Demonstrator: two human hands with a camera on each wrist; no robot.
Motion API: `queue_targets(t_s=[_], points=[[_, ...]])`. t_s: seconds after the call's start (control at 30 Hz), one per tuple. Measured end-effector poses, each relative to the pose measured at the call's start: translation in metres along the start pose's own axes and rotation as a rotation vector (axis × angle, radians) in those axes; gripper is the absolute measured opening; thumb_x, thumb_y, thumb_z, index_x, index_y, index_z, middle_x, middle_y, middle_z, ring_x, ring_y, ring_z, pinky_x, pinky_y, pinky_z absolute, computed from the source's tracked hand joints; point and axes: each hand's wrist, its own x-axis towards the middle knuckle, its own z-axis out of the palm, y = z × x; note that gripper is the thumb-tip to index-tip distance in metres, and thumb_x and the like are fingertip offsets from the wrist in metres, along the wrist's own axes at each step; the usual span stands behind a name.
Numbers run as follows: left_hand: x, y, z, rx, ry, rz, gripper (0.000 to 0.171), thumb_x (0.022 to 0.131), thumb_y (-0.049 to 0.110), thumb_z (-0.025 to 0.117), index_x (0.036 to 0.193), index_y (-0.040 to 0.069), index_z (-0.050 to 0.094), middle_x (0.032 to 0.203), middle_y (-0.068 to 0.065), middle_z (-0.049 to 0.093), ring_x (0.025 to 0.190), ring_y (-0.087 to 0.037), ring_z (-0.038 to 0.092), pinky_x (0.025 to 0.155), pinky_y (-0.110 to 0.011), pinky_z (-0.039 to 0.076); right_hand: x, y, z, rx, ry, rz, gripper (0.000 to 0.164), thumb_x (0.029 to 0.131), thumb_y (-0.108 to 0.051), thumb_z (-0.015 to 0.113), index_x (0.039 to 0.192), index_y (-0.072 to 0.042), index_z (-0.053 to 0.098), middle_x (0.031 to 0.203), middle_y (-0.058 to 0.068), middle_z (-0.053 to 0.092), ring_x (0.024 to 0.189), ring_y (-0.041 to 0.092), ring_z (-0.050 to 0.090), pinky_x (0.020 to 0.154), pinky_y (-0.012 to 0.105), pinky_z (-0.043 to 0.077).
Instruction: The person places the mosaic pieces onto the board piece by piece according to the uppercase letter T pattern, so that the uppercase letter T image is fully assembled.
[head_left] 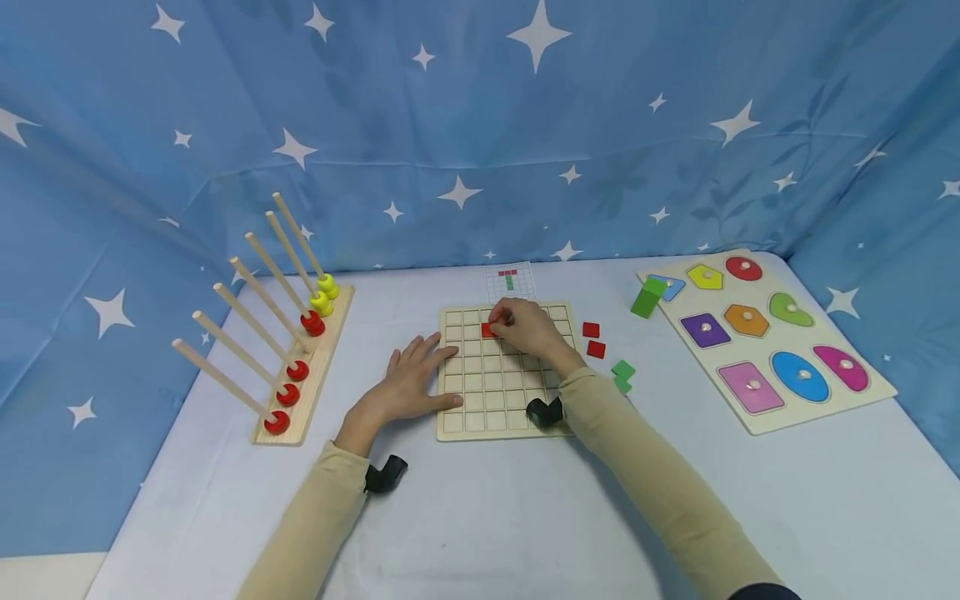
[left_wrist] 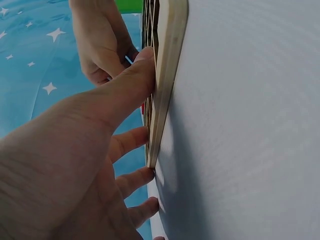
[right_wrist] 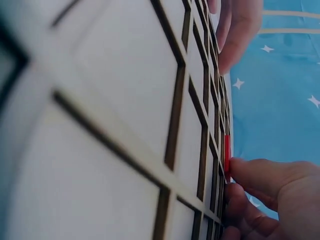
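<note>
A wooden grid board [head_left: 450, 429] lies flat on the table. Over its upper part, my right hand [head_left: 528, 329] pinches a red square tile [head_left: 487, 330] between thumb and fingers. The right wrist view has this red tile [right_wrist: 227, 154] at the grid's surface, with the thumb [right_wrist: 250, 172] against its end. My left hand [head_left: 412, 383] lies with spread fingers along the board's left edge. Its thumb [left_wrist: 135, 82] rests on the board's rim, and the other fingertips reach the edge and the tabletop beside it.
Right of the board lie two red tiles [head_left: 591, 330] and green tiles [head_left: 623, 369]. A pattern card [head_left: 510, 283] sits behind it. Farther right are a green block [head_left: 648, 298] and a shape puzzle [head_left: 720, 350]. A rack [head_left: 318, 367] of upright pegs with rings stands left.
</note>
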Motion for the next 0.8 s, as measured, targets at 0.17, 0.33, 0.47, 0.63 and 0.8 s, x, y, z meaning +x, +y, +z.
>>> queue_targets(t_s=[0.17, 0.33, 0.47, 0.63, 0.8], points=[[0.000, 0.001, -0.001, 0.004, -0.002, -0.003, 0.079, 0.083, 0.051, 0.066, 0.147, 0.020, 0.033, 0.159, -0.013, 0.013, 0.146, -0.039, 0.007, 0.110, -0.067, 0.007, -0.001, -0.003, -0.001, -0.007, -0.011, -0.010, 0.009, 0.094, -0.017, 0.058, 0.099, -0.010, 0.061, 0.091, 0.005, 0.062, 0.079, 0.019, 0.054, 0.073, 0.033, 0.044], [0.000, 0.001, 0.000, -0.003, -0.003, -0.004, 0.078, 0.083, 0.051, 0.066, 0.147, 0.019, 0.033, 0.159, -0.013, 0.013, 0.146, -0.040, 0.007, 0.110, -0.067, 0.007, -0.005, 0.001, -0.005, 0.062, -0.006, -0.019, 0.015, 0.097, -0.020, 0.053, 0.104, -0.010, 0.062, 0.097, 0.006, 0.062, 0.085, 0.019, 0.057, 0.073, 0.033, 0.047], [0.000, 0.002, 0.002, -0.005, -0.001, -0.002, 0.078, 0.083, 0.051, 0.066, 0.147, 0.019, 0.034, 0.159, -0.013, 0.014, 0.146, -0.040, 0.007, 0.110, -0.067, 0.007, -0.013, 0.007, -0.010, 0.115, 0.017, -0.004, 0.019, 0.098, -0.020, 0.050, 0.108, -0.009, 0.062, 0.102, 0.006, 0.063, 0.087, 0.020, 0.059, 0.072, 0.032, 0.048], [-0.002, 0.001, 0.002, -0.007, -0.017, -0.002, 0.079, 0.083, 0.051, 0.066, 0.147, 0.019, 0.033, 0.159, -0.014, 0.012, 0.146, -0.040, 0.006, 0.109, -0.068, 0.006, -0.028, 0.014, -0.020, 0.120, 0.022, 0.007, 0.020, 0.098, -0.020, 0.050, 0.110, -0.009, 0.061, 0.105, 0.007, 0.063, 0.088, 0.021, 0.058, 0.069, 0.030, 0.048], [-0.002, 0.001, 0.001, -0.008, -0.004, 0.005, 0.079, 0.083, 0.051, 0.066, 0.147, 0.019, 0.033, 0.159, -0.013, 0.013, 0.146, -0.040, 0.007, 0.110, -0.068, 0.006, -0.046, 0.022, -0.037, 0.110, 0.034, -0.001, 0.022, 0.098, -0.020, 0.051, 0.112, -0.006, 0.061, 0.106, 0.010, 0.062, 0.092, 0.025, 0.058, 0.074, 0.036, 0.048]])
